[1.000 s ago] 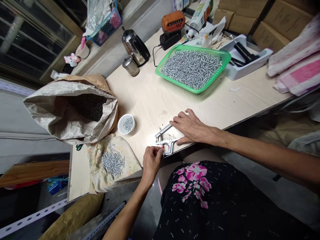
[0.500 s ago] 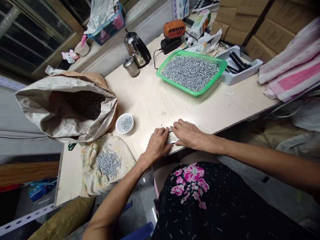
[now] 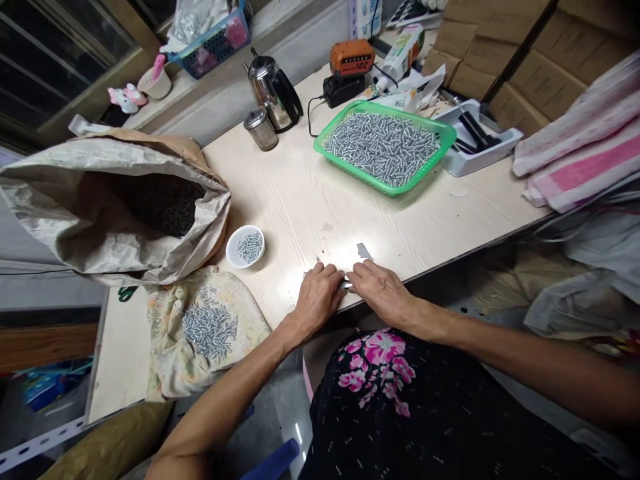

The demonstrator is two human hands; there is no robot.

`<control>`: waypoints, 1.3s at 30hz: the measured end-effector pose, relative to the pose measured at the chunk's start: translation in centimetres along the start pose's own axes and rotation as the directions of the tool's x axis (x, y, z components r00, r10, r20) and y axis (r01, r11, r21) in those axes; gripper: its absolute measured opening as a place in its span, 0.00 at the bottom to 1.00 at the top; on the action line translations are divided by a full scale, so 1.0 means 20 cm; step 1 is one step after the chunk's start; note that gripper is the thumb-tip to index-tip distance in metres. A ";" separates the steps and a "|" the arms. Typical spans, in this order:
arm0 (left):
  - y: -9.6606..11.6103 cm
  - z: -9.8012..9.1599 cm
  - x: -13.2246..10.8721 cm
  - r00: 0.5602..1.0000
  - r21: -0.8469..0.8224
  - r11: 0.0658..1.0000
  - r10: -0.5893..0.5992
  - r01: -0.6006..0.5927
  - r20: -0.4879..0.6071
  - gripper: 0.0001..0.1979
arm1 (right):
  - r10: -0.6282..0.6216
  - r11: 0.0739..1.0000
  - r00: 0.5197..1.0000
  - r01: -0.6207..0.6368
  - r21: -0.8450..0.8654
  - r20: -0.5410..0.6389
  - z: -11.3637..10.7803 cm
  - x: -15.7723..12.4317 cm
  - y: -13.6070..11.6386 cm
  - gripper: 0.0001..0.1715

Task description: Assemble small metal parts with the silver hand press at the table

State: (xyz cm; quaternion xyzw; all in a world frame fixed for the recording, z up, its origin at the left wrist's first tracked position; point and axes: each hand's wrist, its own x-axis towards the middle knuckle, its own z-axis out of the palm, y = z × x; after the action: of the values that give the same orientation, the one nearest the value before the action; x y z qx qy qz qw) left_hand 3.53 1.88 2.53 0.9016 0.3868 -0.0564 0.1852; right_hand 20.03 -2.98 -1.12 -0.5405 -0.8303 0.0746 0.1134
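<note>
At the table's front edge, my left hand [image 3: 320, 293] and my right hand [image 3: 381, 288] are almost touching, with fingers curled down. Both are closed on a small silvery piece [image 3: 346, 284], of which only a bit shows in the gap between them. My fingers hide the rest, so its kind is unclear. Left of my hands stands a white bowl [image 3: 231, 255] with small metal pieces in it. A heap of similar metal pieces [image 3: 210, 328] lies on a patterned cloth [image 3: 167, 373] nearer my left arm.
A green basket [image 3: 350, 175] full of small metal pieces stands further back on the table [image 3: 285, 193]. Behind are a kettle [image 3: 265, 83], a metal canister [image 3: 261, 130] and an orange battery [image 3: 351, 59]. An open sack [image 3: 100, 257] stands left, a grey tray [image 3: 465, 163] right.
My fingers have curled in more, and less of the silvery piece shows between my hands. Both hands sit slightly lower in view. The camera has shifted slightly.
</note>
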 end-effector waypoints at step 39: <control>-0.66 -0.48 -0.41 0.667 -0.353 0.789 -0.614 0.503 -0.423 0.13 | -0.226 0.953 0.947 0.263 0.148 -0.227 0.21 0.07 0.19 0.13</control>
State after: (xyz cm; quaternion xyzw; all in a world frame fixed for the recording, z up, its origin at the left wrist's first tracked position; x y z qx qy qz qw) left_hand -12.11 8.27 9.59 0.6946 0.6838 0.1737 0.1404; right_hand 21.62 -0.11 -5.90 -0.4256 -0.8648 0.0764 0.2554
